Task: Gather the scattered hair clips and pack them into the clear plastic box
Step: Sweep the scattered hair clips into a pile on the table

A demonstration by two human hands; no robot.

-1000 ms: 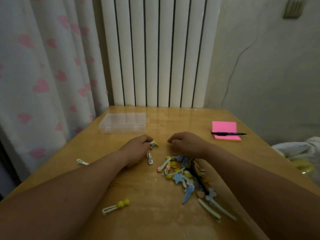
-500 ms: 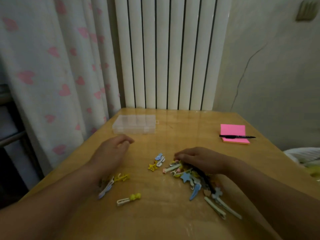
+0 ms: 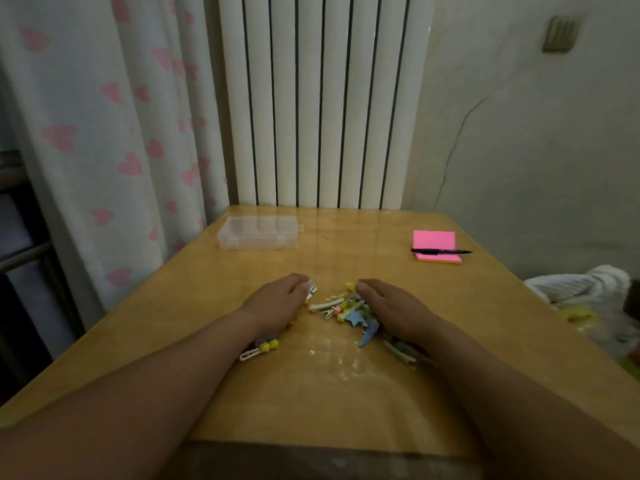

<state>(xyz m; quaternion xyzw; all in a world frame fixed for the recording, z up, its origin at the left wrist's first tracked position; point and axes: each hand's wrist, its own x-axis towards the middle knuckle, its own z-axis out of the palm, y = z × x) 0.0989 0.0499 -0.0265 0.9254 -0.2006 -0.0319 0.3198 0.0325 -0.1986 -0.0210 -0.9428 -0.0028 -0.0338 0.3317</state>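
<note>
A loose pile of hair clips (image 3: 341, 306), pastel yellow, pink, green and blue, lies on the wooden table (image 3: 346, 393), and both hands flank it palm down. The left hand (image 3: 277, 303) sits just left of the pile, its fingers together and bent down at the tips, with a silvery clip (image 3: 311, 290) poking out from under them. Whether it grips that clip or merely presses on it cannot be told. The right hand (image 3: 391, 306) lies over the pile's right side, fingers fairly straight and resting on the clips, holding nothing that shows.

A blue clip (image 3: 367, 336) juts from the near edge of the pile. Near-left of the pile, touching the left wrist, lies a white clip with a yellow top (image 3: 259, 349). Near-right of the pile, a few long pale clips (image 3: 401, 353) show partly under the right wrist.

The clear plastic box (image 3: 258, 232) lies flat, well beyond the pile and to its left, apart from both hands. Beyond the pile to the right lies a pink pad (image 3: 436, 242) with a black pen (image 3: 440, 251) across it. Behind the pile, past the table's far edge, stands a white radiator (image 3: 318, 98), with a heart-patterned curtain (image 3: 104, 133) on its left.
</note>
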